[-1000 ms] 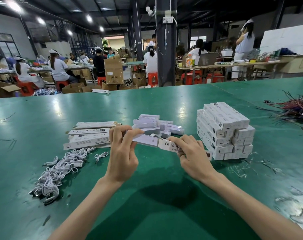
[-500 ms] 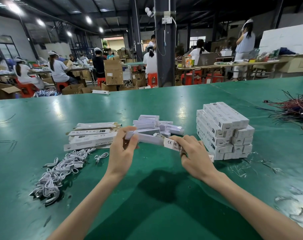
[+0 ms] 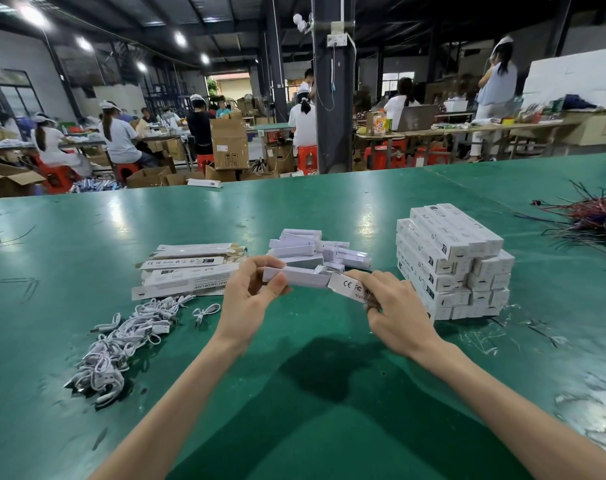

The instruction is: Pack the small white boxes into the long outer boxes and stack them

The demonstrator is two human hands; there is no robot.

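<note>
Green tabletop below: left grip pinches small white box; right grip clamps long outer box, open end at box tip. Keep the 2 in line, push straight, w/o snagging flap.

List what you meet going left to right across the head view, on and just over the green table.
white cable pile → left hand → small white box → long outer box → right hand → stack of packed boxes → tangle of coloured wires
</note>
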